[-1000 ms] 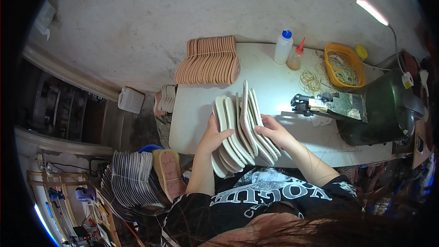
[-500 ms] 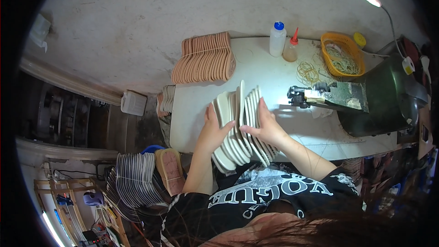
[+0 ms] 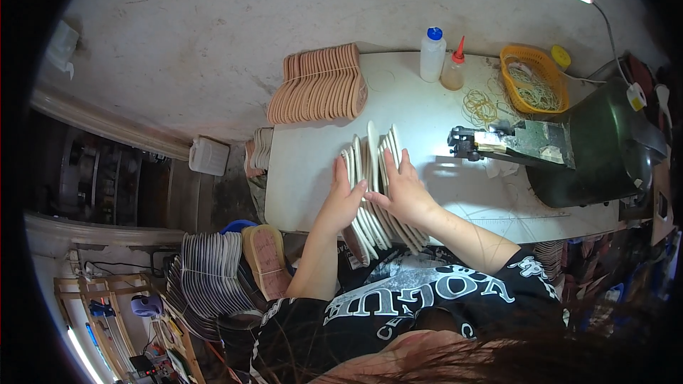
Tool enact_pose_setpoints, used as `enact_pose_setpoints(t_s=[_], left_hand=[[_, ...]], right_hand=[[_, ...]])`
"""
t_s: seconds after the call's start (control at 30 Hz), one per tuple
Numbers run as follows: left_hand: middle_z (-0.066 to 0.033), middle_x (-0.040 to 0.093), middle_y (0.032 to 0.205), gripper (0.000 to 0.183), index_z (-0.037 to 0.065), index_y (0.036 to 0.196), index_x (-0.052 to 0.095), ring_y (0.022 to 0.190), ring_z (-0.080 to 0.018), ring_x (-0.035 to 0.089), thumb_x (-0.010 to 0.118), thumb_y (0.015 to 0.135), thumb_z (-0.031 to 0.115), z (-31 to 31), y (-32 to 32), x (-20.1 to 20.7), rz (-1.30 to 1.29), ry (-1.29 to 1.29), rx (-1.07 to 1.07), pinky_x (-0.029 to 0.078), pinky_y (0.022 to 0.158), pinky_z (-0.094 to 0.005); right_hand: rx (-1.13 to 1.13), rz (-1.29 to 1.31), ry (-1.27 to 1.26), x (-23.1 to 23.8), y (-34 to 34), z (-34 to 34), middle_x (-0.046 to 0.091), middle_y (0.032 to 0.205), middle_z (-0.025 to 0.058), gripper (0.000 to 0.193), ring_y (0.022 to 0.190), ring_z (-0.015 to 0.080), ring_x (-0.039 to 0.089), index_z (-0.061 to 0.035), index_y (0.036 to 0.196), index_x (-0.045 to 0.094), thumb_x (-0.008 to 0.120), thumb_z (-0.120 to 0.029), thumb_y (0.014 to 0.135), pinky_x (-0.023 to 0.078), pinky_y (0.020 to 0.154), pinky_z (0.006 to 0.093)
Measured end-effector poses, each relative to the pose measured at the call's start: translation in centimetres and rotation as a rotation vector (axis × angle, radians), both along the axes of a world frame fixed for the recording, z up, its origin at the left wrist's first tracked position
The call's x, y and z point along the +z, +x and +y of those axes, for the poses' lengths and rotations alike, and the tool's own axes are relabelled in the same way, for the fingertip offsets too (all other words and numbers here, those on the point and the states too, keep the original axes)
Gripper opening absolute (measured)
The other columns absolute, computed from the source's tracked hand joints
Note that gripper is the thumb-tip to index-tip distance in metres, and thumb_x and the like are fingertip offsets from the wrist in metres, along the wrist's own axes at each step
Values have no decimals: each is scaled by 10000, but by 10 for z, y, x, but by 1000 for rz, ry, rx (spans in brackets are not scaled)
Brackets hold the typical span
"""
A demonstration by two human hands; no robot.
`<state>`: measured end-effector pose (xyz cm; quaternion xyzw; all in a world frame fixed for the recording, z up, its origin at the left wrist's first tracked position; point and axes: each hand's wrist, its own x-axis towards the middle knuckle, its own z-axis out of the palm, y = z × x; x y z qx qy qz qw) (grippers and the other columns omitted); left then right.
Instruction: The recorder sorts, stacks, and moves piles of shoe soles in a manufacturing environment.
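Observation:
A row of off-white shoe insoles stands on edge at the table's near side, fanned a little, with one insole rising above the others. My left hand presses against the row's left side, its thumb across the edges. On the other side my right hand grips the row, fingers stretched along the outer insoles and thumb pointing inward. The two thumbs nearly meet in the middle. Behind, at the table's far left, lies a tan bundle of insoles tied with a band.
On the white table stand a blue-capped bottle, a red-tipped bottle and a yellow basket of rubber bands. Loose bands lie nearby. A green sewing-type machine fills the right. More bundled insoles sit at lower left.
The insoles have been squeezed into a narrower, more upright row. My left hand has moved right and my right hand has shifted over the row's top edges.

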<state>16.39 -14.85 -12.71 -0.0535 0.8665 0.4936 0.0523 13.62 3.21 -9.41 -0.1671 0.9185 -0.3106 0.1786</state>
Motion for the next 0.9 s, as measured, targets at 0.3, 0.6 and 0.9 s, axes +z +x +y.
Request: enact_pose_setpoints(t_s=[0.3,0.6,0.9], left_hand=[[-231,146,1521,734,81,1442,278,1423,-393,4,540,873,464,-30,-29,-25,-218,-269,46,48,1115,-555],[-203,319,1427,903,-2,1379,368,1347,-357,252,548,784,654,-33,-4,-7,-273,-456,232,204,1064,-549],[-236,497,1187,618,-13,1253,537,1127,-334,503,549,883,482,-46,3,-41,-126,-89,184,384,986,-390]], right_hand=[[-83,18,-175,-25,-43,12,190,1409,415,1027,1273,506,341,40,1455,21,626,-501,826,332,1057,446],[58,91,50,-23,-68,23,468,1253,345,1047,1012,403,609,73,1434,111,607,-588,792,528,808,433],[-3,23,181,-11,-65,2,554,1124,263,1166,924,354,643,33,1446,168,668,-674,666,543,739,411]])
